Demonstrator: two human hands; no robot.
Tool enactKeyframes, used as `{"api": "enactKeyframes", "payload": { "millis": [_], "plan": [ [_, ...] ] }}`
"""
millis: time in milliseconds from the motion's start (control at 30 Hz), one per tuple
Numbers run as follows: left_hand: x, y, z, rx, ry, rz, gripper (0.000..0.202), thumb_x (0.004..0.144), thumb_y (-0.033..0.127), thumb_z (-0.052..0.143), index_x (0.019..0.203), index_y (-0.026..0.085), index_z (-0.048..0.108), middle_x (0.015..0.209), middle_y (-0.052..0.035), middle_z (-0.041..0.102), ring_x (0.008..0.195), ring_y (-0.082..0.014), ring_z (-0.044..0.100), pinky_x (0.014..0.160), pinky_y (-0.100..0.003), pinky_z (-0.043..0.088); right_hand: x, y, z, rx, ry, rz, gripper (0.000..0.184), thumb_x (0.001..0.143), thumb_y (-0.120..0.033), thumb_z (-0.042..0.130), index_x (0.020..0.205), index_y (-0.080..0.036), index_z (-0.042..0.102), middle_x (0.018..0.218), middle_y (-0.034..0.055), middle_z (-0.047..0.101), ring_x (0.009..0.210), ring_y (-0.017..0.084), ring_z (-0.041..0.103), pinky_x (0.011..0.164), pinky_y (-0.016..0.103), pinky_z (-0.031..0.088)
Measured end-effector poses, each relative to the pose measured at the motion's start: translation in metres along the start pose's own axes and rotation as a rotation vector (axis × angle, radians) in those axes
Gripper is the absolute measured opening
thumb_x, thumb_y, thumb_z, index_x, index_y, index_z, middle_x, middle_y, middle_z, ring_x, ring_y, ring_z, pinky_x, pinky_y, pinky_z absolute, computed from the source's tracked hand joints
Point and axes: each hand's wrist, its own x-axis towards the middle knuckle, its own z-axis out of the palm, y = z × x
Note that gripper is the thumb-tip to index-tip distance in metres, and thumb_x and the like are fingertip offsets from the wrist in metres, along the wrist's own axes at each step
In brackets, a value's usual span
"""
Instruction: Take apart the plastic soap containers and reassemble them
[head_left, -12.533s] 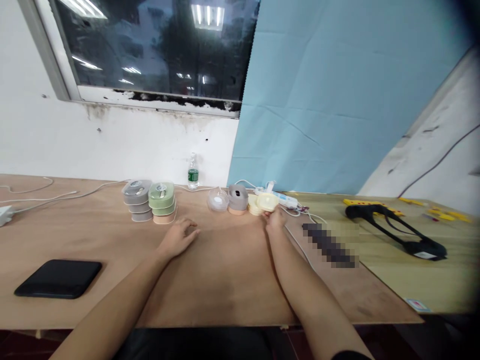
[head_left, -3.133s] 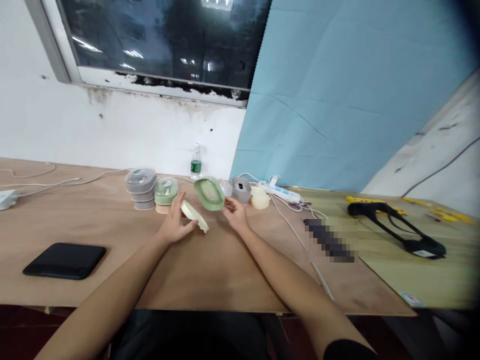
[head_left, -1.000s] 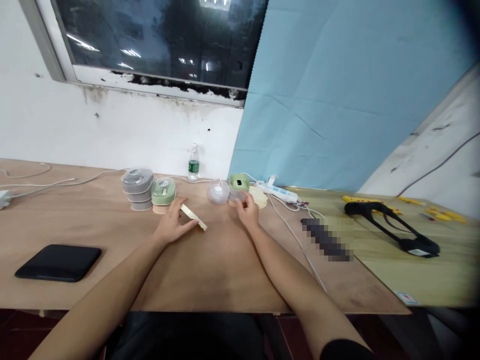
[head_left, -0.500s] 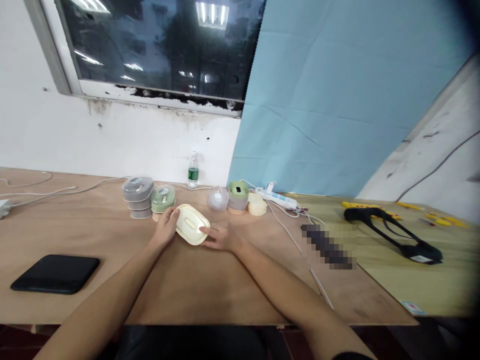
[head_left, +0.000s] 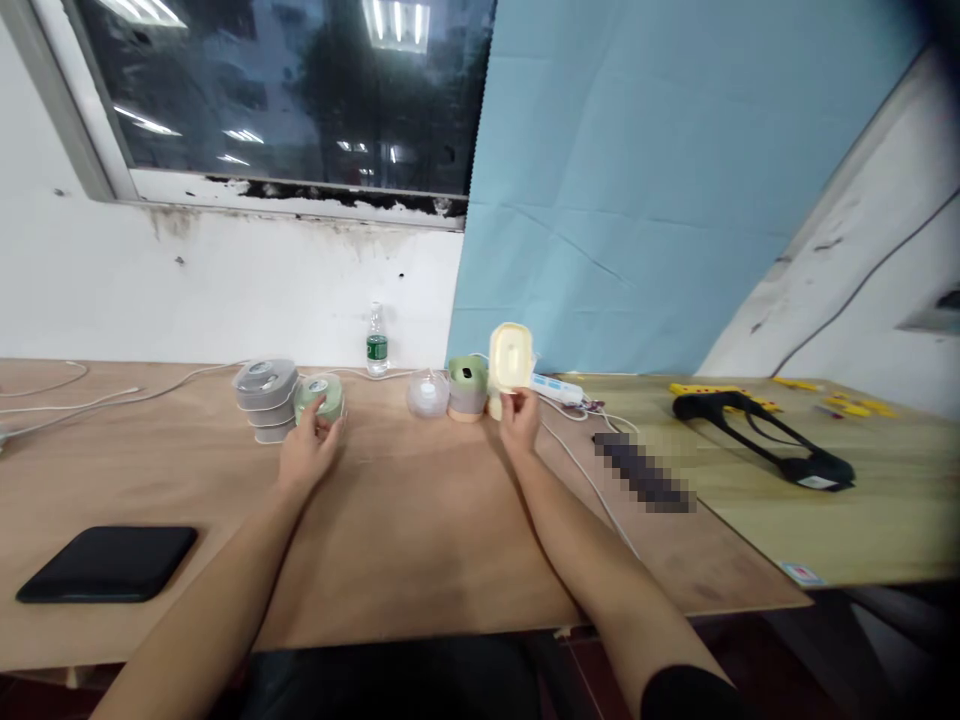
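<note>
My right hand (head_left: pixel 518 420) pinches a cream-yellow container lid (head_left: pixel 509 361) and holds it upright above the table, just right of a grey container topped with a green lid (head_left: pixel 466 388). My left hand (head_left: pixel 308 448) reaches to the green-lidded container (head_left: pixel 319 395), fingers curled around its front. Beside that container stands a stack of grey containers (head_left: pixel 263 397). A clear round container (head_left: pixel 427 394) sits between the two groups.
A water bottle (head_left: pixel 376 343) stands by the wall. A white power strip (head_left: pixel 559 389) and its cable run along the right. A black pad (head_left: pixel 107 563) lies at front left, a black headset (head_left: pixel 757 438) and yellow pieces at far right. The wooden table (head_left: pixel 420 520) carries all.
The cream lid went from both hands at centre to my right hand alone, raised upright at the right. My left hand let go and moved left onto the green-lidded container.
</note>
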Motion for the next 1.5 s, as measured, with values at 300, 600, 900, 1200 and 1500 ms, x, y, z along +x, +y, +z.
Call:
{"api": "enactKeyframes", "payload": {
  "millis": [300,600,900,1200,1500],
  "plan": [
    [0.014,-0.021,-0.007,0.261,-0.212,-0.190,0.087,0.082,0.061,0.048,0.150,0.020,0.012,0.098,-0.0126,0.071,0.091,-0.0334,0.067,0.072,-0.038,0.049,0.008,0.047,-0.005,-0.128,-0.050,0.212,0.034,0.086,-0.043,0.043,0.103,-0.017,0.055,0.087,0.0069,0.059,0.077,0.020,0.053,0.075,0.032,0.041],
    [0.010,-0.011,-0.006,0.209,-0.131,-0.165,0.078,0.080,0.057,0.051,0.144,0.019,0.029,0.091,-0.0087,0.072,0.092,-0.0299,0.067,0.071,-0.033,0.047,0.005,0.049,-0.001,-0.121,-0.238,0.248,0.041,0.080,-0.040,0.045,0.108,-0.016,0.062,0.086,0.0081,0.063,0.075,0.021,0.054,0.075,0.034,0.043],
    [0.010,-0.012,-0.008,0.299,0.139,0.051,0.045,0.084,0.049,0.048,0.111,0.019,0.067,0.099,-0.0123,0.063,0.097,-0.0281,0.057,0.086,-0.039,0.044,0.004,0.052,0.004,-0.135,-0.196,0.276,0.048,0.077,-0.038,0.048,0.117,-0.016,0.060,0.080,0.0053,0.061,0.073,0.020,0.052,0.076,0.035,0.043],
    [0.008,-0.012,-0.001,0.395,0.163,0.204,0.055,0.077,0.049,0.062,0.125,0.022,0.057,0.142,-0.0142,0.036,0.126,-0.0351,0.037,0.104,-0.047,0.030,0.003,0.046,0.004,-0.132,-0.148,0.276,0.044,0.077,-0.037,0.048,0.113,-0.015,0.059,0.080,0.0048,0.060,0.071,0.019,0.051,0.074,0.033,0.042],
    [0.010,-0.021,0.005,0.295,0.058,0.189,0.059,0.075,0.041,0.068,0.126,0.017,0.052,0.143,-0.0150,0.036,0.129,-0.0330,0.038,0.108,-0.041,0.033,0.003,0.038,0.005,-0.096,-0.149,0.336,0.043,0.077,-0.039,0.048,0.108,-0.013,0.060,0.077,0.0042,0.060,0.065,0.017,0.050,0.070,0.032,0.042]
  ]
}}
